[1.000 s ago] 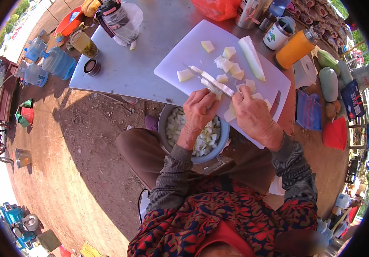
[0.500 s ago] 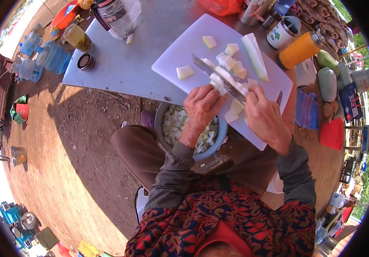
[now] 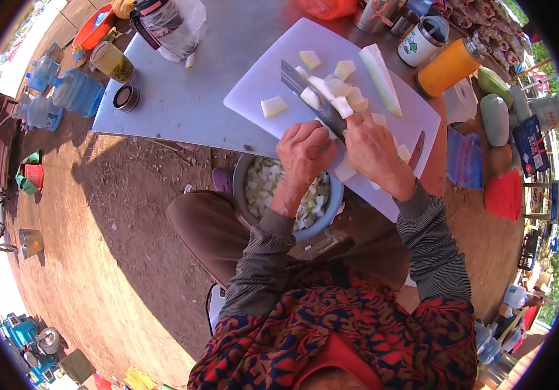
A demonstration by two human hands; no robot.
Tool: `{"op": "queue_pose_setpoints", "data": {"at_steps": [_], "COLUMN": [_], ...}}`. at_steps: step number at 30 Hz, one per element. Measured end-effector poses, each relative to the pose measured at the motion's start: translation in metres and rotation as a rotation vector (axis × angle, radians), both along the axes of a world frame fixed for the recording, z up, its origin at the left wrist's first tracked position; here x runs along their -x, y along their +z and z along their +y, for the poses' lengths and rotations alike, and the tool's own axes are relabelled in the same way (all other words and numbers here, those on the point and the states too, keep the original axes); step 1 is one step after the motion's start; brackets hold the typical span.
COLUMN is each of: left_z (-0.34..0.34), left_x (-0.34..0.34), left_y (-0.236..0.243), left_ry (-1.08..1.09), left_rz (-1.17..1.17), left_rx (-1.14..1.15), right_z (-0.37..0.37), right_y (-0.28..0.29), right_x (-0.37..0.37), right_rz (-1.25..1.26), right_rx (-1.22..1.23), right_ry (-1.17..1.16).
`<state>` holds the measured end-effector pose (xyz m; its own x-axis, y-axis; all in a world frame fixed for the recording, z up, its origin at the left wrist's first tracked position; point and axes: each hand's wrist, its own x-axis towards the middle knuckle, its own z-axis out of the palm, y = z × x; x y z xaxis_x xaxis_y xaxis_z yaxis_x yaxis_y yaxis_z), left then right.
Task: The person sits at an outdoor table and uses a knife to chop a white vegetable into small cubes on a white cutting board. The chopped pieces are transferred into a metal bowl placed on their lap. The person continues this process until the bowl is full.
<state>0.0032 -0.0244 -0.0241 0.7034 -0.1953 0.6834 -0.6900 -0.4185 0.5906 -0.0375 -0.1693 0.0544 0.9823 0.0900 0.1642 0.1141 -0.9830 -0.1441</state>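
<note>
My right hand [image 3: 371, 148] grips a dark-bladed knife [image 3: 289, 77], its tip angled up-left across white melon pieces [image 3: 342, 105] on the white cutting board [image 3: 250, 97]. Beside it, my left hand [image 3: 305, 151] has curled fingers closed on a white piece mostly hidden under them. A long pale wedge [image 3: 381, 81] lies at the board's upper right, with loose chunks around its middle. A second knife [image 3: 417, 151] rests near the right edge. Below my hands, a blue bowl [image 3: 335, 198] holds several diced pieces, partly hidden by my left wrist.
The metal table [image 3: 162, 104] carries a jar [image 3: 114, 64], a bagged bottle [image 3: 182, 32], an orange bottle [image 3: 447, 70] and a white mug [image 3: 416, 47]. Whole gourds [image 3: 494, 120] and a red container [image 3: 500, 198] sit at right; water jugs [image 3: 75, 91] stand at left.
Both hands have moved slightly upward along the board. The knife has shifted up and left, with its tip now farther toward the board's upper left.
</note>
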Motion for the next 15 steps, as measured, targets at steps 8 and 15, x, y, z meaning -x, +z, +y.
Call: {"op": "queue_pose_setpoints", "data": {"at_steps": [8, 15], "left_z": [0.005, 0.006], "left_x": [0.002, 0.003], "left_y": [-0.013, -0.008], "left_ry": [0.006, 0.008], "left_rz": [-0.043, -0.04], "left_rx": [0.089, -0.002], "right_z": [-0.014, 0.002], "right_y": [0.024, 0.045], "right_x": [0.014, 0.042], "right_rz": [0.035, 0.048], "right_rx": [0.009, 0.119], "right_ry": [0.047, 0.144]}}
